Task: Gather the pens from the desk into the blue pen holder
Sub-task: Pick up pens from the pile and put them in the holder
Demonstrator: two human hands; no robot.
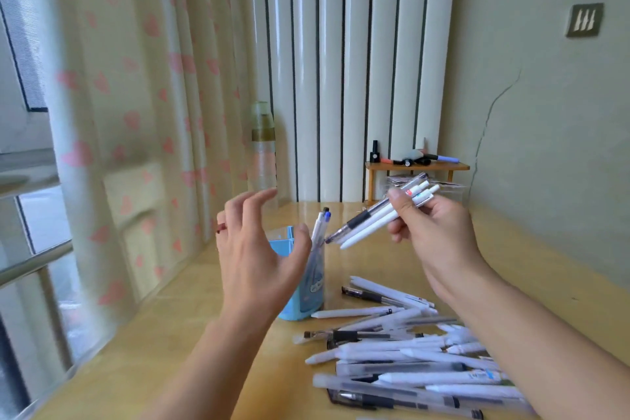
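The blue pen holder point(308, 293) stands on the wooden desk point(191, 334), partly hidden behind my left hand point(254, 256). A few pens point(322, 220) stick up out of it. My left hand hovers in front of the holder with fingers spread and holds nothing. My right hand point(433, 232) is raised to the right of the holder and grips a small bundle of pens point(378, 215), white ones and a clear one, tips pointing down-left toward the holder. A pile of several white and clear pens point(409, 351) lies on the desk at lower right.
A clear bottle point(262, 153) with a greenish cap stands at the back by the curtain point(129, 112). A small wooden shelf point(416, 167) with small items sits at the back right against the radiator. The wall runs along the right.
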